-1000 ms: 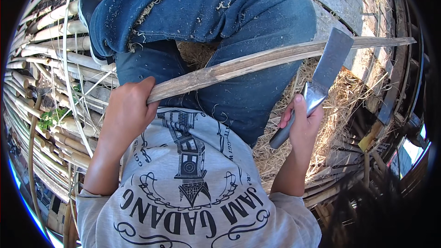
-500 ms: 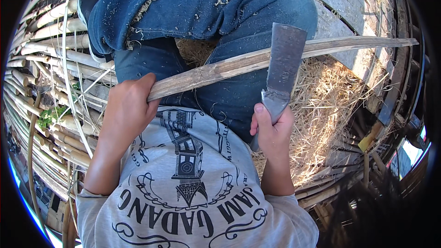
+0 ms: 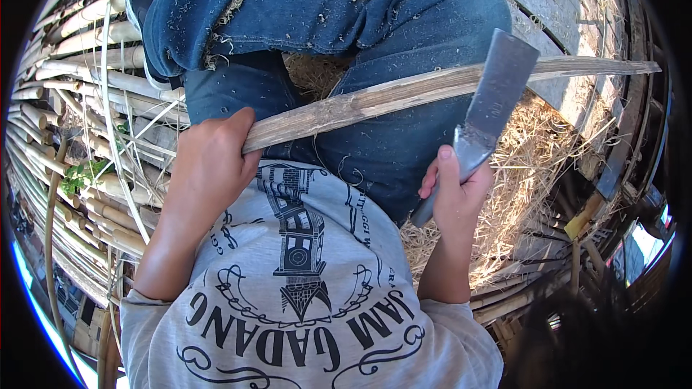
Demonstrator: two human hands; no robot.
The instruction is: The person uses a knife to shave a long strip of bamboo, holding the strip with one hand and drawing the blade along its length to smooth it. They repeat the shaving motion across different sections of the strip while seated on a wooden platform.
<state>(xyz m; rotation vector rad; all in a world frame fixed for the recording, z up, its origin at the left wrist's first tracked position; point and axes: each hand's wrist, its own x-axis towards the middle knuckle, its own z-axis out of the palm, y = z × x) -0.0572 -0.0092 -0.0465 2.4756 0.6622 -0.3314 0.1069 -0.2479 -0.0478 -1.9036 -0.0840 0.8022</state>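
My left hand [image 3: 215, 150] is closed round the near end of a long, flat bamboo strip [image 3: 360, 106]. The strip runs across my thighs and rises to the right, beyond my knee. In my right hand [image 3: 461, 186] is a broad-bladed chopping knife [image 3: 502, 83] with a grey metal handle. My fingers wrap its handle, and the blade points up and away to the right, overlapping the strip in view. Whether blade and strip touch, I cannot tell. Pale shavings cling to my blue jeans [image 3: 303, 18].
Bamboo poles [image 3: 94, 72] lie stacked along the left, with a thin pale strip [image 3: 108, 101] curving over them. Straw-like shavings [image 3: 519, 173] heap up at my right. Wooden planks [image 3: 533, 0] stand at the upper right, and a green plant [image 3: 81, 175] shows among the poles.
My right hand and the knife have moved right along the strip, and the blade has tilted further right. My left hand and the strip have shifted slightly right.
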